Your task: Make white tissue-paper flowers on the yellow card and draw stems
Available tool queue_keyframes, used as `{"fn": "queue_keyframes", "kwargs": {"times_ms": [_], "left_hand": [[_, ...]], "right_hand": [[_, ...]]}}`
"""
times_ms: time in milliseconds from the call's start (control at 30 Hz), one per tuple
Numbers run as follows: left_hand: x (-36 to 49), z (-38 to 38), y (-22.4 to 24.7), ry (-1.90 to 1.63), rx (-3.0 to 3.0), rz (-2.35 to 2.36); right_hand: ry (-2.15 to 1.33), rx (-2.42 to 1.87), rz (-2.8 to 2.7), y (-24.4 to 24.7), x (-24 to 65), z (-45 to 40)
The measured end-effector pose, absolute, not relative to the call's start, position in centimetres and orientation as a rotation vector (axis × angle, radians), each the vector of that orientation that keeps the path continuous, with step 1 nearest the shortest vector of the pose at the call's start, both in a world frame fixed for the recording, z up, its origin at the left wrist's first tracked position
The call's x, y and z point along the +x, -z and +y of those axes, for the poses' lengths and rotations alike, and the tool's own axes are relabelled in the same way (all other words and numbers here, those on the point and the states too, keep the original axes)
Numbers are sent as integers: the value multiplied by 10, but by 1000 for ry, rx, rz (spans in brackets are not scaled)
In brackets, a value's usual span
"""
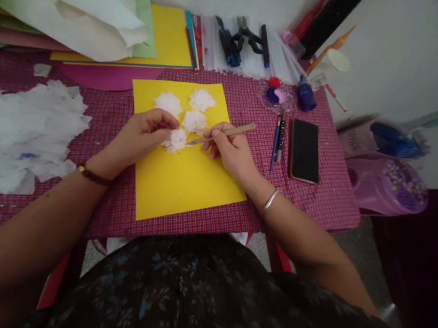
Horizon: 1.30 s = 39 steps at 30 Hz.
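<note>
A yellow sheet [188,184] lies on the checked tablecloth, with several fluffy white paper tufts [202,100] on its upper half. My right hand [231,149] is closed round a thin wooden stick [242,129], whose narrow tip points left at the lowest tuft [176,140]. From the left, my left hand [144,132] reaches over the sheet; its fingers are pinched together at that same tuft. Whether they grip the tuft or a small bit of paper is hidden.
Left lies a large heap of white paper pieces [25,128]. Right are a phone [304,151], a pen [281,140], a brush and a paint palette [276,96]. Behind are pliers [252,36], coloured sheets [171,34] and crumpled white paper [74,5]. A pink container [369,184] stands beyond the table's right edge.
</note>
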<state>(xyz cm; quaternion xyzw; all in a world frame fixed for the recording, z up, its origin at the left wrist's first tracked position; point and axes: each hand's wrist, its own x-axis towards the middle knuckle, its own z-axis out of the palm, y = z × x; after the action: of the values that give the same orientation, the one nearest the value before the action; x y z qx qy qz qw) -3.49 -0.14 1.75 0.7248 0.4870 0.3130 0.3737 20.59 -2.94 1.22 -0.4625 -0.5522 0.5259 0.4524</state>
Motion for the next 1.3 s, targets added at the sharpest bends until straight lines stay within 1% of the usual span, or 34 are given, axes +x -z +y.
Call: {"fn": "queue_keyframes", "kwargs": {"times_ms": [333, 533, 667, 733, 867, 1100, 1200, 1300], "left_hand": [[-33, -2, -23, -801, 1859, 1266], [-36, -5, -21, -1054, 1943, 1489], [-35, -10, -22, -1101, 2156, 1527], [-32, -15, -23, -1049, 2272, 1484], [-29, -29, -24, -786, 2530, 1338], [-29, -53, -28, -457, 2750, 1226], [-27, -60, -29, -396, 2845, 1186], [-28, -67, -38, -524, 2907, 1163]], "right_hand": [[-1379, -1106, -1412, -11, 200, -30], [-1336, -1126, -1290, -12, 209, -27], [-1340, -1153, -1227, -16, 213, -27], [-1344, -1155, -1214, -17, 213, -27], [-1341, -1137, -1211, -16, 213, -27], [-1364, -1045, -1256, -18, 213, -34], [-1416, -1038, -1299, -21, 213, -37], [-1458, -1058, -1344, -21, 213, -38]]}}
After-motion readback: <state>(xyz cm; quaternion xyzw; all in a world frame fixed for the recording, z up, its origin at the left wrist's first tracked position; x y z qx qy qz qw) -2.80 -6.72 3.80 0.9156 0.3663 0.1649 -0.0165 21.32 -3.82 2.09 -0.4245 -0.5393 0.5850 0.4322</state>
